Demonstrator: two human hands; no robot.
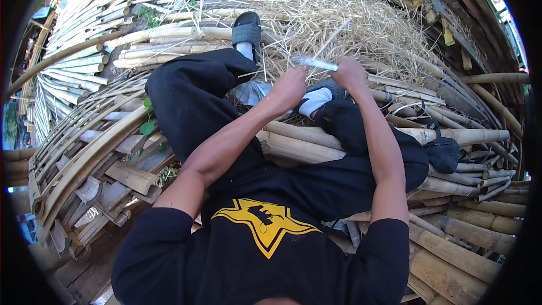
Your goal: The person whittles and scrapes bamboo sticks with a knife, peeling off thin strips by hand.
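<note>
The person is sitting on bamboo with knees spread outward, wearing a black short-sleeved T-shirt (305,274) with a yellow star emblem (270,226) and loose black cloth trousers (189,93). Both bare hands are meeting out in front, near each other but not touching. The right hand (351,74) is curling its fingers around the near end of a flat, silvery-white blade (316,63), the handle lying hidden in the fist. The left hand (289,87) is folding into a closed grip and appears to be pinching the lower end of a thin, straight, pale bamboo strip (332,38), though the exact finger contact is too small to tell. The strip is slanting up and to the right, and the blade is lying across it close to the left fingers. Beyond both hands, a loose heap of straw-coloured shavings (367,31) is spreading over the ground. A dark slide sandal (248,22) is covering the left foot, just left of the heap. Split brown bamboo pieces (131,178) are lying at the left, thick yellowish bamboo poles (451,234) at the right, and a small black cloth bundle (443,155) is resting beside the right knee.
</note>
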